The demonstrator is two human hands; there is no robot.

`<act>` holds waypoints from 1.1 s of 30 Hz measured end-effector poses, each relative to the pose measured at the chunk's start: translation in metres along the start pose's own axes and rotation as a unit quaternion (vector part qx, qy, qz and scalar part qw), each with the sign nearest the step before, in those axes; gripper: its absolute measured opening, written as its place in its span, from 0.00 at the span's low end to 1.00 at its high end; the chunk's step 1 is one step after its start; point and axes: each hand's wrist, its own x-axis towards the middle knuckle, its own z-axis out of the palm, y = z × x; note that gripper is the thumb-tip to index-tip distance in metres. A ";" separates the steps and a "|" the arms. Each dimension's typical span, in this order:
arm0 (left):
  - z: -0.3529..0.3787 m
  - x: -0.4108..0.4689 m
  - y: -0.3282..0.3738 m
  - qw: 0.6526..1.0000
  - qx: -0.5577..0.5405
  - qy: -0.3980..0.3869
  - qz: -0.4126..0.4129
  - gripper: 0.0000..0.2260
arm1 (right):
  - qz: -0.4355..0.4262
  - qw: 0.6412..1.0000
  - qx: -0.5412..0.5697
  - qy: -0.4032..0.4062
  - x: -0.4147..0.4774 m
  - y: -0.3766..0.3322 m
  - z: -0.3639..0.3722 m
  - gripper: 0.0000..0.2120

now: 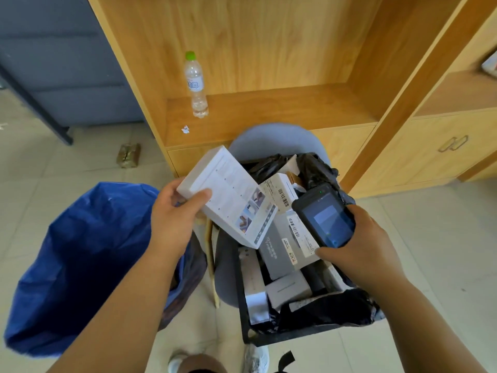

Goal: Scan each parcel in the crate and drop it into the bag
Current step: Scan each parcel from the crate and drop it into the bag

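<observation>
Hidden or unclear: the print on the white box (pixel 228 196) is too small to read; the scanner (pixel 324 215) screen shows only a pale block on dark blue, its content not legible. The lower parcels in the crate (pixel 269 337) are partly buried under black wrapping (pixel 330 310). The inside of the blue bag (pixel 80 265) is in shadow, and I cannot tell what lies in it. The crate covers most of the grey chair (pixel 271 140).

Cut off: both forearms run out of frame at 6 o'clock; a shoe (pixel 255 358) shows only in part at the bottom edge.

Left hand (pixel 174 219): raised at about 9 o'clock of the crate, palm turned inward, thumb pressed on the printed face of the white box and fingers wrapped behind its near-left corner, clamped on it.

White box: held tilted above the crate's left edge, its long side running from 11 o'clock toward 5 o'clock, between bag and scanner.

Right hand (pixel 360 243): at 3 o'clock of the crate, fingers curled around the scanner's lower end, thumb along its near edge, gripping it firmly.

Scanner: screen up, top end aimed toward 11 o'clock, just beside the box's lower corner, over labelled parcels (pixel 293 238).

Blue bag: open on the floor at 9 o'clock of the crate.

Water bottle (pixel 195 84): upright on the wooden shelf (pixel 269 109) at 12 o'clock.
</observation>
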 end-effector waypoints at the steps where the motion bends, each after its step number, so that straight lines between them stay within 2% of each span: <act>1: 0.007 0.000 0.006 1.000 -0.007 -0.019 0.015 0.18 | 0.001 1.000 0.010 0.011 -0.001 0.001 -0.002 0.39; 5: 0.042 -0.002 0.021 0.987 -0.003 -0.128 0.097 0.26 | 0.014 0.996 0.044 0.072 -0.006 0.009 -0.013 0.39; 8: 0.063 -0.007 0.017 0.950 0.104 -0.203 0.213 0.29 | 0.035 0.991 0.062 0.117 -0.012 0.019 -0.021 0.36; 11: 0.077 -0.014 -0.005 0.856 0.231 -0.310 0.345 0.29 | 0.059 0.986 0.081 0.137 -0.018 0.029 -0.027 0.32; 13: 0.082 -0.020 -0.026 0.792 0.302 -0.363 0.387 0.25 | 0.068 0.984 0.078 0.143 -0.023 0.034 -0.028 0.32; 15: 0.083 -0.025 -0.045 0.725 0.355 -0.385 0.447 0.19 | 0.083 0.984 0.067 0.140 -0.028 0.038 -0.027 0.33; 17: 0.079 -0.028 -0.061 0.653 0.392 -0.407 0.504 0.17 | 0.094 0.985 0.052 0.132 -0.033 0.041 -0.024 0.35; 18: 0.077 -0.027 -0.067 0.624 0.414 -0.418 0.514 0.17 | 0.097 0.986 0.046 0.129 -0.034 0.041 -0.022 0.36; 19: 0.074 -0.026 -0.073 0.609 0.438 -0.433 0.499 0.18 | 0.099 0.986 0.043 0.126 -0.036 0.041 -0.021 0.36; 20: 0.071 -0.025 -0.076 0.610 0.459 -0.456 0.457 0.19 | 0.099 0.986 0.043 0.123 -0.037 0.041 -0.020 0.36; 21: 0.068 -0.023 -0.079 0.628 0.470 -0.479 0.395 0.20 | 0.100 0.987 0.042 0.121 -0.039 0.041 -0.020 0.36; 23: 0.070 -0.021 -0.081 0.696 0.452 -0.476 0.292 0.20 | 0.101 0.987 0.034 0.118 -0.040 0.041 -0.019 0.37; 25: 0.082 -0.023 -0.079 0.766 0.425 -0.426 0.227 0.17 | 0.101 0.988 0.026 0.115 -0.042 0.041 -0.018 0.37; 26: 0.089 -0.025 -0.078 0.788 0.418 -0.398 0.213 0.16 | 0.102 0.988 0.024 0.114 -0.042 0.042 -0.018 0.37; 27: 0.096 -0.026 -0.078 0.799 0.423 -0.371 0.214 0.16 | 0.103 0.988 0.021 0.112 -0.043 0.042 -0.018 0.37; 31: 0.116 -0.031 -0.087 0.790 0.502 -0.275 0.220 0.12 | 0.108 0.989 0.013 0.105 -0.044 0.043 -0.017 0.36; 33: 0.122 -0.030 -0.091 0.833 0.480 -0.227 0.155 0.18 | 0.111 0.989 0.010 0.101 -0.045 0.044 -0.017 0.35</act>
